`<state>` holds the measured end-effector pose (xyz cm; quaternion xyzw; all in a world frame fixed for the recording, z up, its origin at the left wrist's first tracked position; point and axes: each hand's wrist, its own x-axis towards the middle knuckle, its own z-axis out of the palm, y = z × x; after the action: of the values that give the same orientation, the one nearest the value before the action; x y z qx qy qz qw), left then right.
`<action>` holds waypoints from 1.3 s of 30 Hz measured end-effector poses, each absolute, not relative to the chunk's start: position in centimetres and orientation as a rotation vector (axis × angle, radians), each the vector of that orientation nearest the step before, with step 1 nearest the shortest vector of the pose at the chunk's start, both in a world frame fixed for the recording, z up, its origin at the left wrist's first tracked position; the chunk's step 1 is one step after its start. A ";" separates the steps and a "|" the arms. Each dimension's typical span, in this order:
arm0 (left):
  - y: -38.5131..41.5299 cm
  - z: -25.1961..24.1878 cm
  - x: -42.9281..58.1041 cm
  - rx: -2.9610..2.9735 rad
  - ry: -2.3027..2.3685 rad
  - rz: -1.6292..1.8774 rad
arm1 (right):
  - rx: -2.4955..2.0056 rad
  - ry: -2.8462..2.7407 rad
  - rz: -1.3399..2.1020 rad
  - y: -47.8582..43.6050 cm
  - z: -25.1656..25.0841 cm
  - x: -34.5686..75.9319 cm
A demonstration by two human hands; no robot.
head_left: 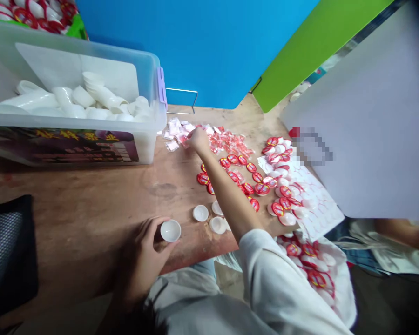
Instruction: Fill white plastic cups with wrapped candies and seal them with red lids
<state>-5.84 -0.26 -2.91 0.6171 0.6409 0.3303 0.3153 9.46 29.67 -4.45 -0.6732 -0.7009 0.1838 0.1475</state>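
My left hand (145, 251) rests on the wooden table (91, 209) near its front edge, fingers curled around a small white cup (170, 230) that stands upright. My right hand (198, 140) reaches far forward over a pile of small red-and-white sachets (226, 142), fingers closed in a pinch on one sachet. Three more small white cups (209, 217) stand just right of the held cup, beside my right forearm. Red-and-white round lids (256, 179) lie scattered to the right of that arm.
A clear plastic bin (73, 88) full of white cups stands at the back left. A white sticker sheet (314, 204) and more lidded cups (310, 265) lie at the right. A blue panel, a green panel and a white board stand behind. Another person's arm (398, 230) shows at far right.
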 end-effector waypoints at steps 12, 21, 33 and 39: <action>-0.7 -0.7 -5.3 1.323 1.467 1.085 | -1.297 -1.572 1.067 16.8 1.5 12.0; -1.2 1.7 -2.7 1.636 1.492 1.093 | -1.086 -1.565 1.047 1.4 1.7 12.6; -3.0 1.3 -1.6 1.082 1.150 0.956 | -1.150 -2.080 0.930 -0.5 2.8 15.3; -3.0 2.7 -0.4 0.721 1.281 0.976 | -1.250 -2.226 0.554 -1.7 2.2 14.7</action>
<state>-0.43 -2.95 2.71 0.3154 0.5607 0.4272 0.6353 14.71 -1.75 2.20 -0.4619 -0.8224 0.2048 0.2614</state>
